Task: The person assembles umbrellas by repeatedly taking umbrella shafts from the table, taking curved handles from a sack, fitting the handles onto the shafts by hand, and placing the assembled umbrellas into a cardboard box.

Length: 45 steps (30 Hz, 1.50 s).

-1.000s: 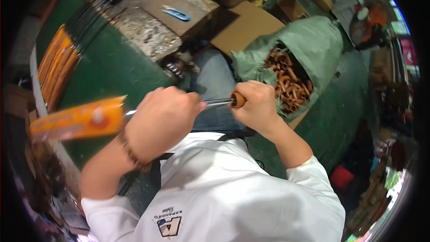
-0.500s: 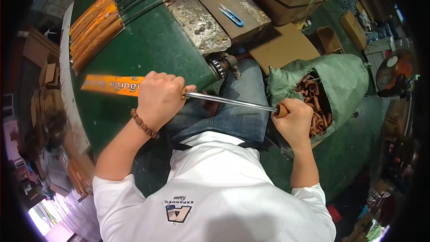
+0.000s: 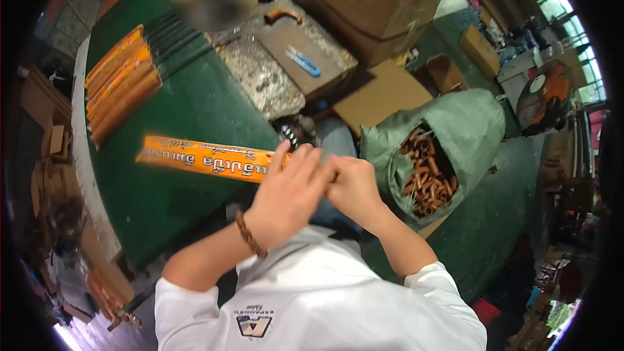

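Note:
An orange sleeve with printed lettering (image 3: pixel 208 159) reaches out to the left over the green table, its near end at my left hand (image 3: pixel 289 188). The fingers of that hand are bent over this end, and a bead bracelet circles the wrist. Right beside it, my right hand (image 3: pixel 354 188) is closed, its fingers meeting those of my left hand. The metal shaft and the brown handle piece are hidden behind my hands. A green sack (image 3: pixel 471 123) full of brown curved handles (image 3: pixel 429 179) stands to the right.
Several orange-sleeved items with dark rods (image 3: pixel 123 84) lie on the green table (image 3: pixel 188 104). Blue snips (image 3: pixel 303 63) and a curved brown handle (image 3: pixel 283 15) rest on a worn block (image 3: pixel 273 84). Behind are a large cardboard box (image 3: pixel 364 13) and a fan (image 3: pixel 546 97).
My hands, apart on the metal shaft before, have come together, and the shaft no longer shows. The orange sleeve now shows more of its length. The view has shifted.

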Tool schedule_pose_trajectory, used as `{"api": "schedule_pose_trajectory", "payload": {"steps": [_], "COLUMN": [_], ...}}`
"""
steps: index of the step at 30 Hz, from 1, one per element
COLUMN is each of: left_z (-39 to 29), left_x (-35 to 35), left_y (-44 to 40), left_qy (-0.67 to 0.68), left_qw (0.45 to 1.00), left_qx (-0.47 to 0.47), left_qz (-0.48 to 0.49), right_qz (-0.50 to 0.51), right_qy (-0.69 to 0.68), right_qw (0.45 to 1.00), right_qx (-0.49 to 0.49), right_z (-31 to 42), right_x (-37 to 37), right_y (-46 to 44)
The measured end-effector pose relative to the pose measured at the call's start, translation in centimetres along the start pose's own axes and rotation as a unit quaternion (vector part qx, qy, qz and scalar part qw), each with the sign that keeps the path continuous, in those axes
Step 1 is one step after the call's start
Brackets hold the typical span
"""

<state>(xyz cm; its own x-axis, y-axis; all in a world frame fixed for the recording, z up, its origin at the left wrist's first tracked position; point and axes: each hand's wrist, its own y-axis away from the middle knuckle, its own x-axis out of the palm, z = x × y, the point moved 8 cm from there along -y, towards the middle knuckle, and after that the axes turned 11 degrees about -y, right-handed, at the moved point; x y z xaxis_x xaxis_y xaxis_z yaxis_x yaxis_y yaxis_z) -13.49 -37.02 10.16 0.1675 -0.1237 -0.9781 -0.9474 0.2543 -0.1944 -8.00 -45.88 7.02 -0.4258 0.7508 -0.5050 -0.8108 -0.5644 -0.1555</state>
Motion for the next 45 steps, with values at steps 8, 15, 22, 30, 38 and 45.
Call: {"api": "schedule_pose_trajectory", "payload": {"steps": [8, 15, 22, 30, 38, 45], "left_z": [1.1, 5.6, 22.5, 37.1, 33.5, 19.4], "left_x": [-3.2, -1.4, 2.4, 6.2, 4.9, -1.6], "left_y": [3.0, 2.1, 1.0, -2.9, -1.5, 0.5], "left_qy": [0.162, 0.199, 0.062, -0.184, -0.087, 0.056], "left_qw": [0.976, 0.968, 0.951, 0.927, 0.962, 0.978], "left_qx": [0.004, -0.089, -0.273, -0.311, -0.252, -0.195], "left_qz": [-0.147, -0.121, -0.133, -0.098, -0.056, -0.051], "right_qz": [-0.316, -0.345, -0.306, -0.157, -0.054, -0.189], "right_qy": [0.230, 0.351, 0.221, 0.364, 0.282, 0.239], "right_qw": [0.910, 0.833, 0.926, 0.870, 0.864, 0.885], "right_qx": [-0.137, -0.252, 0.003, 0.293, 0.413, 0.353], "right_z": [3.9, -0.4, -21.1, -38.6, -37.2, -33.8], "right_x": [-20.4, -21.8, -18.4, -13.3, -12.9, -13.0], "right_y": [-13.2, -22.0, -5.2, 16.0, 15.2, 16.9]}}
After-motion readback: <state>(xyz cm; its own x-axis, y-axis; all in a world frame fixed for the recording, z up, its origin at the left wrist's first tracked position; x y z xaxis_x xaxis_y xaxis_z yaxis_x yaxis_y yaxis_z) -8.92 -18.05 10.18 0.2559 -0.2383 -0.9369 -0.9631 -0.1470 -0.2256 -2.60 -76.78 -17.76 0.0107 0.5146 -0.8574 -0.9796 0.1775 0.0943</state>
